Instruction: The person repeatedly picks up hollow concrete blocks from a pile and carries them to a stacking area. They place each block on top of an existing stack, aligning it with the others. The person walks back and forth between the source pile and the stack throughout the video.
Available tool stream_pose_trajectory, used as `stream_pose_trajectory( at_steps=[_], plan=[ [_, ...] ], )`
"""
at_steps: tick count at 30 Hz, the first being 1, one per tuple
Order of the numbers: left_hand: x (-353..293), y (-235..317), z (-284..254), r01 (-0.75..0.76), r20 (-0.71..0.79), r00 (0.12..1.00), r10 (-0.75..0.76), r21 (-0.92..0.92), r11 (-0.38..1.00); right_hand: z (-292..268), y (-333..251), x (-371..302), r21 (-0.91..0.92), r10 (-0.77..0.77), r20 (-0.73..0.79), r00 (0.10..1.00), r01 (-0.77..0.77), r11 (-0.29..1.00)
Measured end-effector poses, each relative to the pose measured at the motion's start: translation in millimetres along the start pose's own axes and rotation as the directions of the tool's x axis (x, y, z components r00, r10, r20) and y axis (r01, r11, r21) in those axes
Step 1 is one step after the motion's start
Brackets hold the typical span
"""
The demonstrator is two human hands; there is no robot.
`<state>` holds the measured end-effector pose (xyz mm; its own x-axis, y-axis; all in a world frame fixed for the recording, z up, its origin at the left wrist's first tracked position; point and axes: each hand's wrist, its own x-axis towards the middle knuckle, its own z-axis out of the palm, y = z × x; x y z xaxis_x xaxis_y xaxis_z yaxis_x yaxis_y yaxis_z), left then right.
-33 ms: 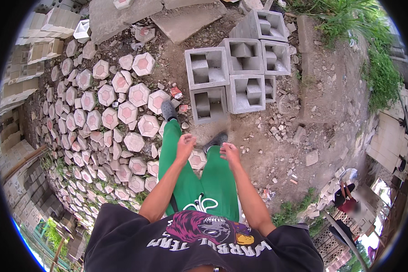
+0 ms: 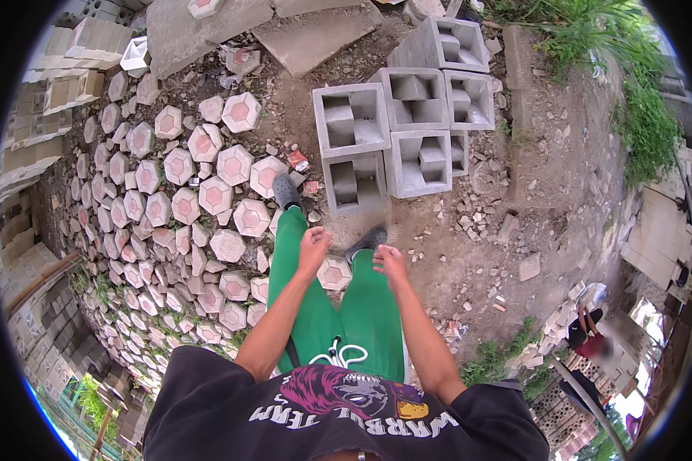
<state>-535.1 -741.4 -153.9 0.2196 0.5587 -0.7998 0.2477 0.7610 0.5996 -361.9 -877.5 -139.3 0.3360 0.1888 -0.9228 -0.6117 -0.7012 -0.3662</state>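
My left hand hangs in the air in front of my left thigh, fingers loosely bent and a little apart, holding nothing. My right hand is likewise half-curled and empty, over my right knee. Just beyond my feet stands a group of grey concrete blocks with hollow, partitioned openings facing up. The nearest block is ahead of both hands, and neither hand touches it. A grey shoe is on my left foot beside the hexagonal pavers; the other shoe is below the blocks.
Many hexagonal pavers with pinkish centres cover the ground at left. Flat concrete slabs lie at the far side. Rubble is scattered at right, with green plants beyond. A person is at the lower right.
The view has shifted very slightly, so the blocks and ground sit a little lower in the picture. Both hands keep practically the same position and stay empty.
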Motion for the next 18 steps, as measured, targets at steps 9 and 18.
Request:
stream_pose_trajectory(
  at_steps=[9, 18],
  plan=[
    [232, 175, 30, -0.641, 0.03, 0.628, 0.778, 0.586, 0.495, 109, -101, 106, 0.359, -0.093, -0.016, 0.996, 0.093, 0.929],
    [371, 301, 98, -0.634, 0.668, 0.704, -0.241, 0.744, 0.211, 177, -169, 194, 0.572, -0.088, -0.107, 0.99, 0.134, 0.809]
  ],
)
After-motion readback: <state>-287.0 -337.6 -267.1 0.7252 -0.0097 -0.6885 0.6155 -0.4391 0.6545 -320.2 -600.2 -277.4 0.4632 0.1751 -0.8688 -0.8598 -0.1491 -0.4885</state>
